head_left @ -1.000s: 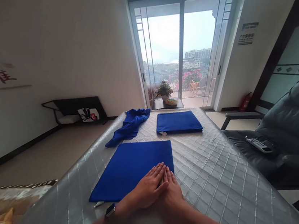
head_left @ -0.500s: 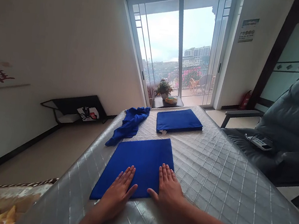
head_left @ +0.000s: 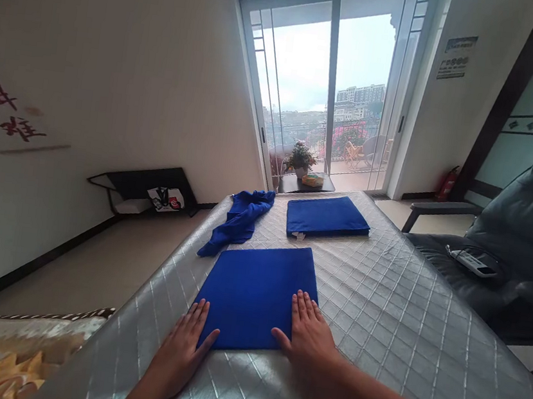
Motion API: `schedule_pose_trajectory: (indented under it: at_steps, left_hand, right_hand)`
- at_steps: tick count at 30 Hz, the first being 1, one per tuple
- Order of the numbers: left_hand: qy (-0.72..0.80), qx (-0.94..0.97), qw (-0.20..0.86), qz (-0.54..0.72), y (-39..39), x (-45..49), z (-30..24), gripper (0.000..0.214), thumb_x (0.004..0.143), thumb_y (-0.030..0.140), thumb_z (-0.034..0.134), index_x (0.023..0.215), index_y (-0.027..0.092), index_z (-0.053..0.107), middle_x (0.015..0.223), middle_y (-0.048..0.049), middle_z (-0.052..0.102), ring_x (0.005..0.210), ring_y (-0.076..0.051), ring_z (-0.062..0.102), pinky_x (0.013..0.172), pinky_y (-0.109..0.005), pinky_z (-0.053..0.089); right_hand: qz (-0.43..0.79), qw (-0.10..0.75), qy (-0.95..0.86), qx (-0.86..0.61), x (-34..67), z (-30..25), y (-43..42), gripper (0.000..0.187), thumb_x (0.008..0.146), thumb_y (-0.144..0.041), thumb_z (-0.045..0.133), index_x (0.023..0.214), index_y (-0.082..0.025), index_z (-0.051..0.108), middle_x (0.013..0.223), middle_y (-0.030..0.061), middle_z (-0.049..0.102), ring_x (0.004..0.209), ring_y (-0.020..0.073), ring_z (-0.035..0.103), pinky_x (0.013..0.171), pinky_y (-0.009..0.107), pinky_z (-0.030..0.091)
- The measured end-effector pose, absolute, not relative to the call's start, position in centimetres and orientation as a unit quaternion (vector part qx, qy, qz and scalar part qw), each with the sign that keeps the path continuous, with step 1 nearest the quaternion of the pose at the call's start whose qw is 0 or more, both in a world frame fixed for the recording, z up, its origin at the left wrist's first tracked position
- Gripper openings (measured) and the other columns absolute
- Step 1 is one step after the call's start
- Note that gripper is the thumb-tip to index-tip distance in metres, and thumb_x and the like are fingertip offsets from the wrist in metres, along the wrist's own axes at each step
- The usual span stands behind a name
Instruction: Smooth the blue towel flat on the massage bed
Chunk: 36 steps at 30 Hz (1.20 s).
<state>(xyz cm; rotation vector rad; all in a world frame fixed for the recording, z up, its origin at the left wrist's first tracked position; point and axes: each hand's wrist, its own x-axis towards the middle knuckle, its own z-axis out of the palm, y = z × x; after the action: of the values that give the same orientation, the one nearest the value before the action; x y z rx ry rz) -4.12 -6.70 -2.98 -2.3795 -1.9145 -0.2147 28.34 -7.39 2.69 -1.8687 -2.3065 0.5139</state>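
Note:
A flat, squarish piece of folded blue cloth lies in front of me on the silver quilted surface. My left hand rests on its near left corner, fingers stretched out and thumb apart. On its right edge lies my right hand, flat, with the thumb pointing inward. Neither hand grips anything. Beyond, to the right, sits a second folded blue cloth stack with a small white tag at its near edge. A crumpled blue cloth lies at the far left.
A dark armchair stands at the right with a white handset on its seat. Behind the surface, a small table holds a potted plant before sliding glass doors. A black rack leans along the left wall.
My left hand has slid left from the cloth's middle to its near left corner. The right hand stays on the right edge. The view has shifted slightly.

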Motion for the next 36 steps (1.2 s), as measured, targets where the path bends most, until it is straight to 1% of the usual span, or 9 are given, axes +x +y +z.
schedule_pose_trajectory:
  at_steps: [4, 8, 13, 19, 23, 26, 30, 33, 36]
  left_hand:
    - [-0.622, -0.778, 0.041, -0.079, -6.8, -3.9, -2.7, 0.077, 0.099, 0.063, 0.028, 0.159, 0.016, 0.018, 0.163, -0.0098, 0.024, 0.150, -0.027, 0.025, 0.120, -0.051, 0.030]
    - [-0.628, -0.774, 0.032, -0.074, -6.9, -3.8, -2.6, 0.081, 0.098, 0.066, 0.030, 0.159, 0.015, 0.018, 0.164, -0.0101, 0.022, 0.150, -0.028, 0.024, 0.122, -0.050, 0.028]
    - [-0.628, -0.773, 0.032, -0.079, -6.9, -3.5, -2.6, 0.083, 0.097, 0.067, 0.031, 0.159, 0.013, 0.018, 0.164, -0.0116, 0.021, 0.151, -0.028, 0.023, 0.122, -0.050, 0.027]
    - [-0.627, -0.775, 0.028, -0.066, -6.6, -4.2, -2.9, 0.083, 0.097, 0.067, 0.031, 0.159, 0.014, 0.017, 0.164, -0.0112, 0.020, 0.151, -0.028, 0.022, 0.122, -0.048, 0.027]
    - [-0.633, -0.769, 0.066, -0.069, -5.4, -4.4, -3.6, 0.090, 0.093, 0.075, 0.030, 0.158, 0.012, 0.022, 0.163, -0.0156, 0.025, 0.149, -0.034, 0.025, 0.119, -0.056, 0.029]
    - [-0.597, -0.794, 0.076, -0.086, -4.5, -1.6, -3.0, 0.086, 0.095, 0.072, 0.028, 0.157, 0.013, 0.025, 0.162, -0.0161, 0.028, 0.150, -0.034, 0.024, 0.119, -0.056, 0.029]
    - [-0.472, -0.879, -0.004, -0.073, -3.3, 5.7, -0.4, 0.073, 0.101, 0.063, 0.025, 0.157, 0.016, 0.026, 0.164, -0.0112, 0.024, 0.151, -0.026, 0.022, 0.122, -0.045, 0.026]
    - [-0.414, -0.905, -0.053, -0.085, -1.7, 11.0, 1.5, 0.071, 0.102, 0.061, 0.025, 0.157, 0.016, 0.027, 0.163, -0.0109, 0.025, 0.151, -0.024, 0.021, 0.124, -0.043, 0.024]
    - [-0.391, -0.909, -0.098, -0.109, -0.1, 14.5, 2.3, 0.069, 0.103, 0.059, 0.021, 0.156, 0.016, 0.030, 0.162, -0.0110, 0.030, 0.151, -0.022, 0.023, 0.124, -0.042, 0.025]
  right_hand:
    - [0.158, 0.066, -0.767, -0.618, 28.4, 3.5, -6.9, 0.087, 0.099, -0.066, 0.017, 0.157, -0.001, 0.012, 0.163, 0.0160, 0.003, 0.152, 0.0261, 0.002, 0.125, 0.040, 0.009]
    - [0.141, 0.077, -0.767, -0.621, 28.3, 3.7, -5.6, 0.084, 0.100, -0.064, 0.012, 0.157, -0.002, 0.009, 0.164, 0.0156, 0.002, 0.152, 0.0252, 0.002, 0.125, 0.039, 0.008]
    - [0.137, 0.077, -0.759, -0.632, 28.1, 2.8, -4.2, 0.084, 0.101, -0.063, 0.015, 0.157, -0.001, 0.011, 0.165, 0.0164, 0.004, 0.153, 0.0253, 0.002, 0.125, 0.038, 0.007]
    - [0.150, 0.076, -0.751, -0.638, 28.3, 2.0, -3.8, 0.086, 0.099, -0.065, 0.016, 0.157, -0.002, 0.010, 0.165, 0.0135, 0.002, 0.153, 0.0241, 0.000, 0.125, 0.038, 0.004]
    - [0.161, 0.081, -0.752, -0.634, 28.3, 1.9, -3.8, 0.086, 0.099, -0.066, 0.016, 0.157, -0.003, 0.009, 0.165, 0.0121, 0.001, 0.153, 0.0239, -0.001, 0.125, 0.038, 0.004]
    - [0.157, 0.092, -0.752, -0.634, 28.3, 1.9, -3.8, 0.086, 0.099, -0.066, 0.016, 0.157, -0.002, 0.012, 0.165, 0.0131, 0.002, 0.153, 0.0250, 0.001, 0.125, 0.039, 0.005]
    - [0.138, 0.099, -0.755, -0.633, 28.3, 1.4, -3.8, 0.083, 0.101, -0.061, 0.016, 0.157, 0.000, 0.016, 0.164, 0.0161, 0.007, 0.153, 0.0267, 0.005, 0.125, 0.040, 0.009]
    - [0.113, 0.103, -0.771, -0.618, 28.4, 0.7, -3.6, 0.074, 0.103, -0.050, 0.022, 0.156, 0.001, 0.019, 0.164, 0.0179, 0.010, 0.152, 0.0281, 0.006, 0.125, 0.042, 0.010]
    - [0.098, 0.104, -0.783, -0.606, 28.5, 0.1, -3.5, 0.067, 0.101, -0.037, 0.030, 0.157, -0.003, 0.020, 0.164, 0.0159, 0.012, 0.152, 0.0290, 0.008, 0.125, 0.044, 0.010]
